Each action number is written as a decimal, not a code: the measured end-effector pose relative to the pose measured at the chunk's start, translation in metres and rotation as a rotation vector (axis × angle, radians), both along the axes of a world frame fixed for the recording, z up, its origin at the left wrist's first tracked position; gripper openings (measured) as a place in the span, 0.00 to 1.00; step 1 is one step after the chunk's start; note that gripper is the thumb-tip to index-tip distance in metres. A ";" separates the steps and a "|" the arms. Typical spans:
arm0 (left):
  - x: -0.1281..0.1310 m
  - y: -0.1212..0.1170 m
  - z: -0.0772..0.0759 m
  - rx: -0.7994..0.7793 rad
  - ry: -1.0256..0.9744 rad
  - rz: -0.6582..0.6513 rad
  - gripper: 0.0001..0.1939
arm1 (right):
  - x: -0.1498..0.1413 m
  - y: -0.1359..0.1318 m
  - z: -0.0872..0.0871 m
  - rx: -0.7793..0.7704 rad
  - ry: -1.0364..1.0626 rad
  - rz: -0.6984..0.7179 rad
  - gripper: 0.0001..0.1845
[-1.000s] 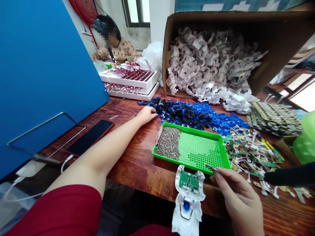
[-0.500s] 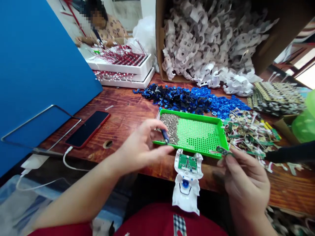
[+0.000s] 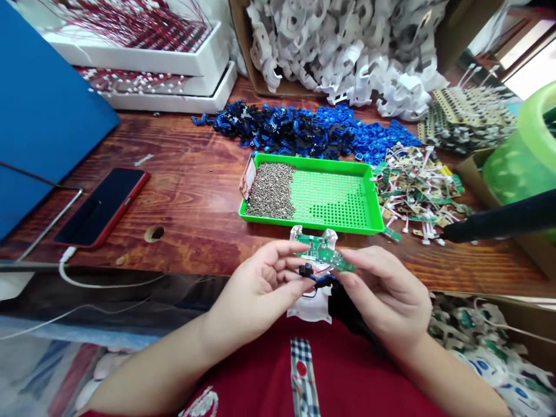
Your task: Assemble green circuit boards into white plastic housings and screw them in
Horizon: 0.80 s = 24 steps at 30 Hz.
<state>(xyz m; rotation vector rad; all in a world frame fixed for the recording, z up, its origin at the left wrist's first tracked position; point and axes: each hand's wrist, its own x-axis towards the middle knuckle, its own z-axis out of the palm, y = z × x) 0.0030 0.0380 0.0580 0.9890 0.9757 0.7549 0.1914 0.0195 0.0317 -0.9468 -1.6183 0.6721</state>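
Note:
In front of me is a white plastic shell (image 3: 309, 313) with a green circuit board (image 3: 304, 238) in its upper part; my fingers cover much of its middle. Above it, my left hand (image 3: 256, 289) is closed, pinching a small black-and-blue plastic part (image 3: 324, 281). A small green board (image 3: 336, 259) with thin red and white wires sits between the thumb and fingers of my right hand (image 3: 386, 295). The two held pieces are close together, partly overlapping in view; whether they touch is unclear.
Beyond my hands lies a green perforated tray (image 3: 334, 229) with small metal screws (image 3: 271, 188) on its left side. Blue and black parts (image 3: 295, 130) are heaped behind it. To the right lie wired boards (image 3: 417, 191) and a black rod (image 3: 499, 217). A phone (image 3: 102, 205) charges at left.
Both hands have come together over the white shell, bringing the blue-and-black part and the small board near each other. The camera view has tilted downward and shifted right.

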 end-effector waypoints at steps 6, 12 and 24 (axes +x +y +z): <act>0.000 0.003 -0.002 0.100 0.013 0.076 0.06 | 0.005 0.003 -0.002 0.177 -0.123 -0.132 0.31; -0.003 0.000 -0.004 0.234 0.025 0.046 0.08 | 0.009 0.006 -0.003 0.299 -0.211 -0.177 0.33; -0.005 -0.004 0.000 0.292 0.215 -0.094 0.07 | 0.006 0.015 0.011 0.139 -0.180 0.208 0.25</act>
